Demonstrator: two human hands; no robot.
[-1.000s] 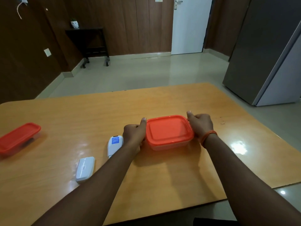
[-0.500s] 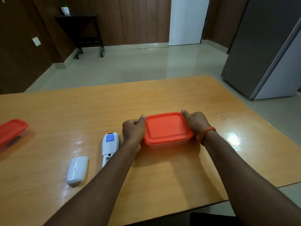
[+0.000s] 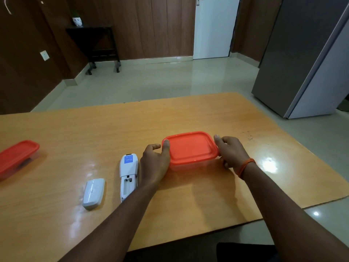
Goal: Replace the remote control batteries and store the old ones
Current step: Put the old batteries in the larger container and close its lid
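Left hand (image 3: 154, 163) curled, gripping left side of red-lidded container (image 3: 190, 148) | right hand (image 3: 229, 152) curled, gripping right side

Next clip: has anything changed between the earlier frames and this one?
Hardly anything. The left hand and right hand still hold the ends of the orange-lidded container, thumbs on its lid, which remains on. The left forefinger now looks lifted off the side. The open remote, its battery cover and the second container lie where they were. Only the camera shifted.

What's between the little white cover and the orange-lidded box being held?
In the head view: the white remote, battery bay open, then the left hand gripping the box.
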